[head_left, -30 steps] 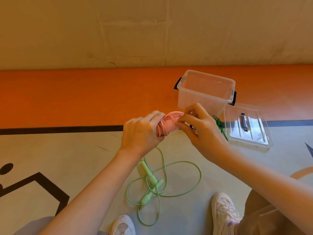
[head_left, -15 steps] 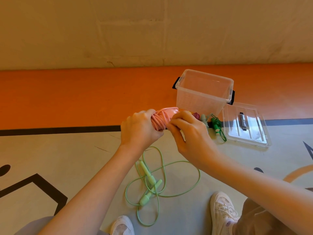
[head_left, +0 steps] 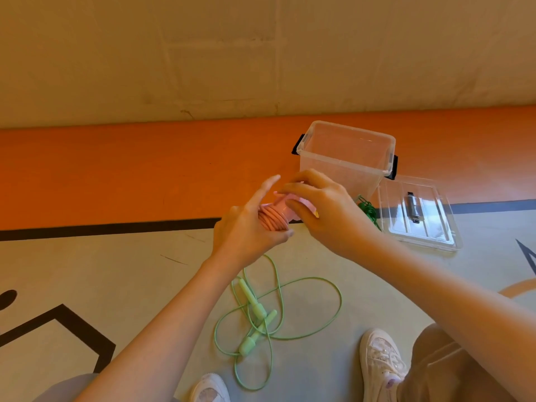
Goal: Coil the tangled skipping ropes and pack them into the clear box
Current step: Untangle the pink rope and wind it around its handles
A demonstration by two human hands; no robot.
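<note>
The left hand (head_left: 246,227) cradles the coiled pink rope (head_left: 272,217), fingers spread, while the right hand (head_left: 322,210) pinches its end to secure it; clear box (head_left: 345,158) waits open at one o'clock.

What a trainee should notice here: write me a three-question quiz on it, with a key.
1. True or false: the clear box already holds a rope.
2. Which colour of rope does the right hand grip? A pink, B blue, C yellow.
3. Fill in: the light green rope lies loose on the ____.

Key: 1 false, the box is empty. 2 A, the pink rope, coiled. 3 floor.
</note>
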